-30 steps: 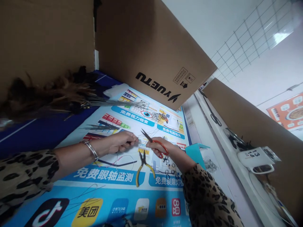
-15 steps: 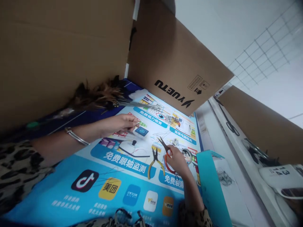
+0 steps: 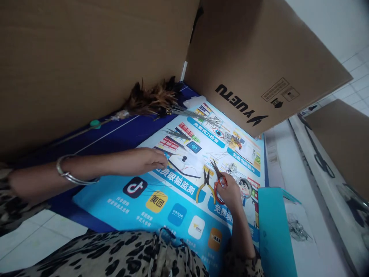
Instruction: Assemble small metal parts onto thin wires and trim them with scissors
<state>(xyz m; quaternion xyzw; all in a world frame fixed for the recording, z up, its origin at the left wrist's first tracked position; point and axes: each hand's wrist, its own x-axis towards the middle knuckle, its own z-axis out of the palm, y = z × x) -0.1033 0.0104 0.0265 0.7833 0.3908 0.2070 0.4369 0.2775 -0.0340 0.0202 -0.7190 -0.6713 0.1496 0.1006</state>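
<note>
My left hand (image 3: 150, 159) reaches across the printed blue poster (image 3: 161, 204), its fingers closed in a pinch near thin wires (image 3: 184, 171); what it holds is too small to make out. My right hand (image 3: 230, 192) grips red-handled scissors (image 3: 218, 181), blades pointing up and left. Yellow-handled pliers (image 3: 205, 185) lie on the poster just left of the scissors. A silver bangle (image 3: 69, 175) circles my left wrist.
A feather duster (image 3: 150, 102) lies at the back by tall cardboard panels (image 3: 86, 57). A cardboard box (image 3: 259, 65) marked YUETU leans behind. A teal box (image 3: 273, 231) stands at the right. Bundles of thin wires (image 3: 201, 117) lie on the poster.
The view has swung down and left. My left hand has dropped lower toward the poster. My right hand with the scissors has drawn back beside the pliers.
</note>
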